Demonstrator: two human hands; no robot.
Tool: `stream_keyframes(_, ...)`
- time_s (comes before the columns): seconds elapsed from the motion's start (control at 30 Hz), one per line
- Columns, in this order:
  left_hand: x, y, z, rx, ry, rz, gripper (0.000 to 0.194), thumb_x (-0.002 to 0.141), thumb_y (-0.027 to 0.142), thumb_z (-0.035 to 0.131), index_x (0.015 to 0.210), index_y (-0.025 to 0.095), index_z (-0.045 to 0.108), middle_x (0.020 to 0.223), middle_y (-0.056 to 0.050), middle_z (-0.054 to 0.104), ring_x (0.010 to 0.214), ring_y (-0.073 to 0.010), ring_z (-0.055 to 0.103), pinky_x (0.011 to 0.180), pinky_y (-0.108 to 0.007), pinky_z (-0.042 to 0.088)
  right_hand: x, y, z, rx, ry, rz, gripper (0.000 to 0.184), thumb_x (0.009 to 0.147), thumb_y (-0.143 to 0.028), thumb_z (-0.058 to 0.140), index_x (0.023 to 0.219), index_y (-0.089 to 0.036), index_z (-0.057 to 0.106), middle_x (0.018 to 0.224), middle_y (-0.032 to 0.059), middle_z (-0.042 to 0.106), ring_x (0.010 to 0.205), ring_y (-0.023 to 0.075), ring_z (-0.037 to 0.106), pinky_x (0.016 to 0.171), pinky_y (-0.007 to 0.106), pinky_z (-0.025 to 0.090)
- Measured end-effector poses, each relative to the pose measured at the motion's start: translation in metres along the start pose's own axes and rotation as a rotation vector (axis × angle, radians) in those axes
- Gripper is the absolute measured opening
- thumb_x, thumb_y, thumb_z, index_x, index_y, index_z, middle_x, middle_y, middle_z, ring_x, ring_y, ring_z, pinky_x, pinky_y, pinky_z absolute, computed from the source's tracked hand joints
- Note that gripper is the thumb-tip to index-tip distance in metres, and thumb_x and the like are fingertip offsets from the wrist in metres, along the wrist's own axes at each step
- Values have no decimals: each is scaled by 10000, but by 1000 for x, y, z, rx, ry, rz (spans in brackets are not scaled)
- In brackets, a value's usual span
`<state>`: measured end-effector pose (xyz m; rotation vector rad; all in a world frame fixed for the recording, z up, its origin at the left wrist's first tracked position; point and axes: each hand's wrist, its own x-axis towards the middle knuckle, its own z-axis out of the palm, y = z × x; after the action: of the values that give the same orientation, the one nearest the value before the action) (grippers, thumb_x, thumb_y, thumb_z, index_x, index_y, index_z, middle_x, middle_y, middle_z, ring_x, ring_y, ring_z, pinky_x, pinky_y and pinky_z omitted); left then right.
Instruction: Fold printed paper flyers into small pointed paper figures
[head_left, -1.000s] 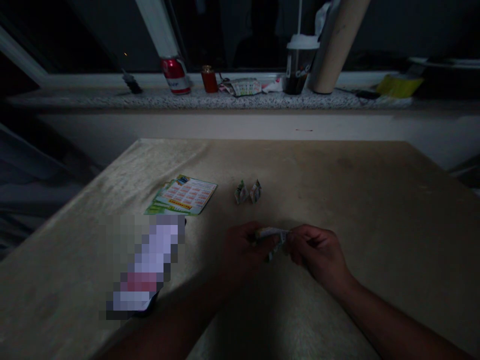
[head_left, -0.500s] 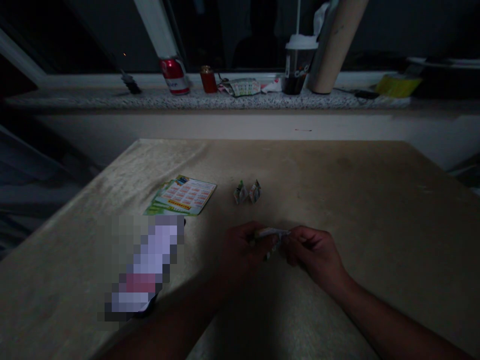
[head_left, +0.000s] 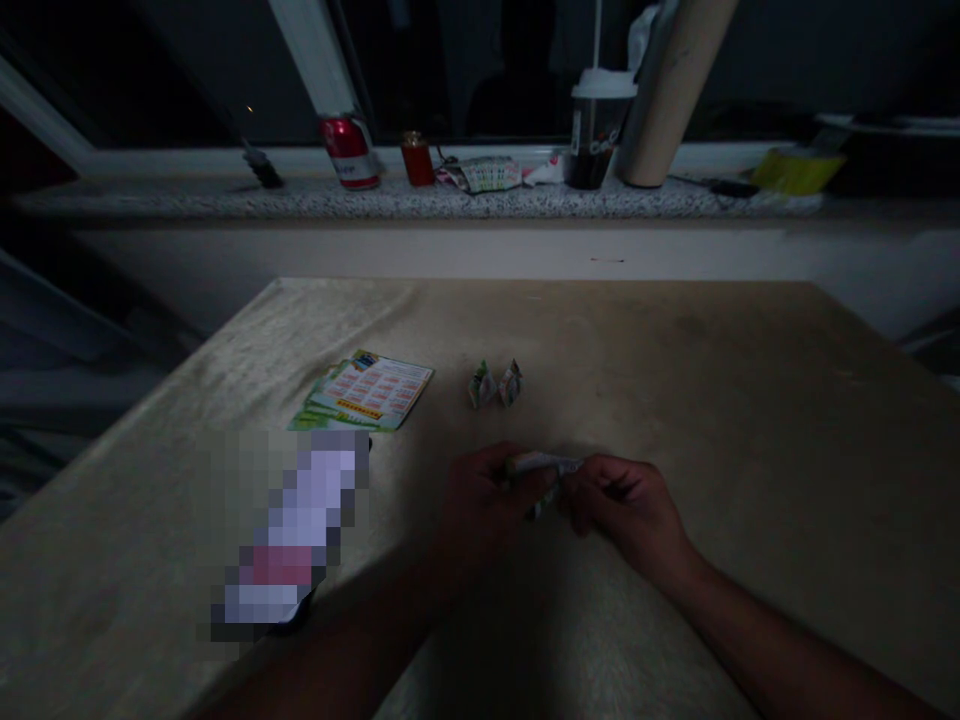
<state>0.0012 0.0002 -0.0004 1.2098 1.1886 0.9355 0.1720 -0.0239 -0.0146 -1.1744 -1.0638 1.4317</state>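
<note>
Between my two hands is a small folded piece of printed paper [head_left: 541,461], white with some green. My left hand [head_left: 487,505] pinches its left side with the thumb in front. My right hand [head_left: 621,500] grips the right end, its fingers curled and closed. Parts of the paper are hidden behind my fingers. Beyond the hands, two small folded paper pieces [head_left: 482,385] stand side by side on the table. A fanned stack of printed sheets [head_left: 379,390], green and white with red print, lies to their left.
A blurred-out phone-like object [head_left: 300,520] lies on the table [head_left: 712,400] left of my left forearm. Along the windowsill [head_left: 420,205] stand a red can [head_left: 349,155], a small red jar [head_left: 417,160], a lidded cup with a straw [head_left: 592,130] and a cardboard tube [head_left: 671,100].
Both hands stay in nearly the same place. The held paper has tilted slightly between my fingers; the things on the table have not moved.
</note>
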Motion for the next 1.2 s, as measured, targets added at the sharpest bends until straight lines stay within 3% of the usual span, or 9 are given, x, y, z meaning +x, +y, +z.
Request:
stream_keyframes(0.2,-1,2,1,-38,-47,-8,167,743,310,748,700,154,708,620,-3,662,566,-129,574,531,-231,433,0,3,-1,-7,-27,-16,336,758,-432,808,615,-156,680,498,-7,618,435,86,503,450,210,371)
stream_keyframes(1.2,1,-1,1,-126,-22,-23,148,709,279,772,696,157,689,629,4,657,574,-129,593,554,-239,475,-2,6,3,-51,-58,-24,325,762,-426,803,612,-169,672,530,0,630,466,97,509,461,218,387)
